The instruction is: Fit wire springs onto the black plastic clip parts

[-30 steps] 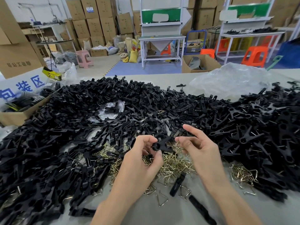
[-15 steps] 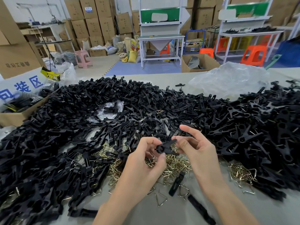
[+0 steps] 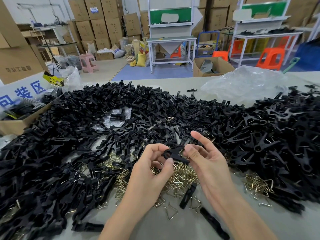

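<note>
- Head view: my left hand (image 3: 152,163) is up over the table, palm turned toward me and fingers curled in. The thumb and fingertips pinch the ring-shaped end of a black clip (image 3: 174,154).
- My right hand (image 3: 207,160) faces it from the other side. Thumb and bent fingers grip the clip's far end, and the index finger sticks out straight, up and away from me.
- The clip hangs between both hands, above the tabletop, lying roughly level with its ring end to the left. It looks like two black halves crossed together; I can't tell whether a spring sits in it.
- Right under my hands lies a heap of brassy triangular wire springs (image 3: 180,177), with a smaller cluster of springs (image 3: 258,186) off to my right.
- To my left and ahead, a big mound of loose black clip parts (image 3: 86,135) spreads out to the table's left edge.
- To my right, a pile of crossed clips (image 3: 277,135) has wire glinting in many of them.
- Bare grey table (image 3: 155,226) shows nearest me, between my forearms, and a couple of stray clip halves (image 3: 187,196) lie on it.
- At the far side, a crumpled clear plastic bag (image 3: 242,82) lies near the table's back edge, and a cardboard box (image 3: 15,125) sits at the left corner.
</note>
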